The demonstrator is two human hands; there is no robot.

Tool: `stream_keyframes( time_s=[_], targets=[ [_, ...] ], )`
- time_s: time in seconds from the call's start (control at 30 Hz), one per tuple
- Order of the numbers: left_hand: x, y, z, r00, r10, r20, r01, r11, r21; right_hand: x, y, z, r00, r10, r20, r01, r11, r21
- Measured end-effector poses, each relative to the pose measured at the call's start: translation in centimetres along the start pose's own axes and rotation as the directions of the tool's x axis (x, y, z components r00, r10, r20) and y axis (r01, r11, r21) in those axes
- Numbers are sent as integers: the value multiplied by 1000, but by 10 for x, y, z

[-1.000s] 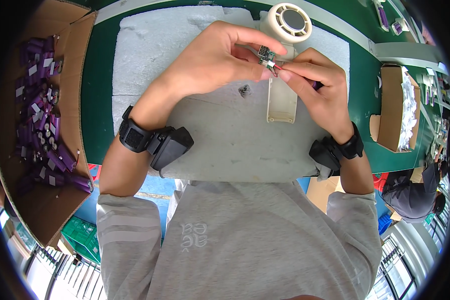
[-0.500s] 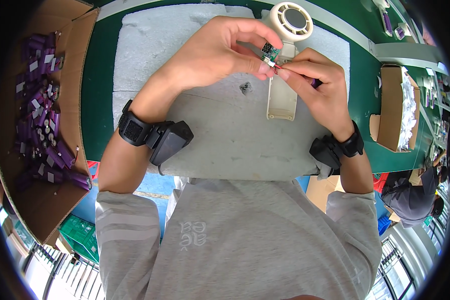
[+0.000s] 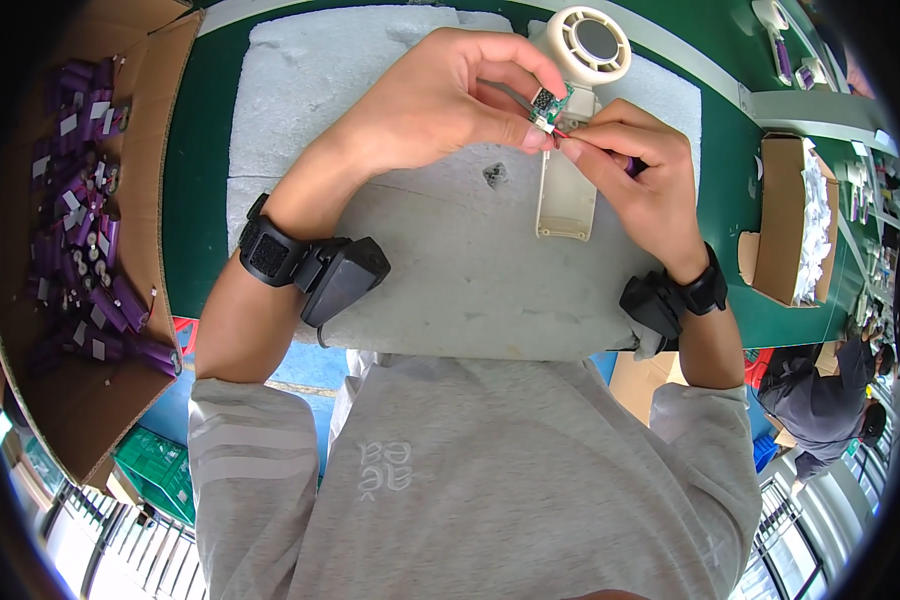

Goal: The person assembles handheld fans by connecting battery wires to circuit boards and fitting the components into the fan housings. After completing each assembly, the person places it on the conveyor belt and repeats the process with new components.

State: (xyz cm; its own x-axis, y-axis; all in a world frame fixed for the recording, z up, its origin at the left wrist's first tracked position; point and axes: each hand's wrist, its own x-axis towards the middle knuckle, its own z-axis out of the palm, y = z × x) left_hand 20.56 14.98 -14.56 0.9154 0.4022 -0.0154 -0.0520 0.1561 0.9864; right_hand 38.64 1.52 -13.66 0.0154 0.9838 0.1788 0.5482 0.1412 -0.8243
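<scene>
My left hand point(image 3: 440, 105) pinches a small green circuit board point(image 3: 547, 103) between thumb and fingers above a white foam pad point(image 3: 450, 250). My right hand point(image 3: 635, 180) meets it from the right, fingertips closed on a thin red wire point(image 3: 570, 133) at the board, with a purple cell point(image 3: 634, 165) partly hidden in the palm. Under both hands lies a cream hand-fan shell point(image 3: 570, 190) with its round grille point(image 3: 595, 42) at the far end. A small dark part point(image 3: 495, 176) rests on the foam beside the shell.
A cardboard box point(image 3: 160, 180) at the left holds several purple cells point(image 3: 80, 210). A smaller cardboard box point(image 3: 785, 220) with white pieces stands at the right on the green table point(image 3: 195, 170). Another person point(image 3: 820, 400) sits at the lower right.
Both hands have lifted the circuit board slightly away from me, toward the fan's grille. The fingers keep the same pinch on board and wire.
</scene>
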Motion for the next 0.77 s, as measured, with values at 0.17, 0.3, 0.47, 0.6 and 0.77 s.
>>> stream_keyframes(
  time_s=[0.17, 0.3, 0.47, 0.6, 0.77],
  targets=[
    [-1, 2, 1, 999, 27, -21, -26, 997, 69, 0, 2, 0, 1000, -15, -4, 15, 1000, -2],
    [-1, 3, 1, 999, 42, -5, -41, 989, 140, 0, 3, 0, 1000, -30, 6, 30, 1000, 8],
    [-1, 4, 3, 999, 51, -12, -48, 982, 182, 0, 3, 1, 999, -41, 8, 41, 999, -14],
    [-3, 0, 10, 990, 85, -109, -68, 986, 153, 0, 4, 1, 999, -49, -11, 48, 998, -36],
    [-4, -1, 15, 987, 119, -110, -97, 977, 192, -6, 3, 1, 995, 24, -98, -26, 1000, -17]
  ],
)
